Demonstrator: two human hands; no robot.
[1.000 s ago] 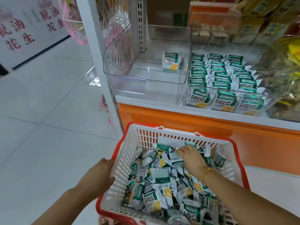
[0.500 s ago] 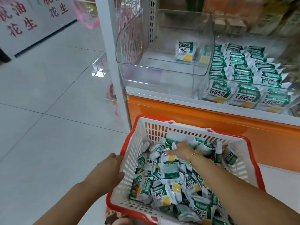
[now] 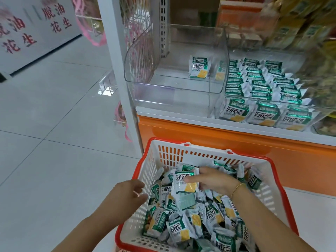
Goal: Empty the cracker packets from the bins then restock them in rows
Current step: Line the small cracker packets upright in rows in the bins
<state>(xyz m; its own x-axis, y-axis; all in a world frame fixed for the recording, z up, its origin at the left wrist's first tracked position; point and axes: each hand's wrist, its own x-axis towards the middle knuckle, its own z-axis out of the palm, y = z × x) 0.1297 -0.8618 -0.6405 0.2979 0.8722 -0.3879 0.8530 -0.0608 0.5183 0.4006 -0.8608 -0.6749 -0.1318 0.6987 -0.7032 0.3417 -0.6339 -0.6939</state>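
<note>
Head view, right hand [image 3: 212,180]: I see it pinching one cracker packet [image 3: 183,182] just above the heap [image 3: 181,224] in the basket [image 3: 254,157].
Left hand [image 3: 125,195]: fingers [image 3: 141,183] released, beside the basket's left rim.
Left bin [image 3: 145,84]: a lone packet [image 3: 198,68] standing upright.
Right bin [image 3: 318,113]: stocked rows [image 3: 261,82].

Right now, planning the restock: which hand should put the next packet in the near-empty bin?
Right, probably. The right hand grips a packet above the basket pile; the left hand is open by the basket's left wall, holding nothing. The bin stands straight ahead.
</note>
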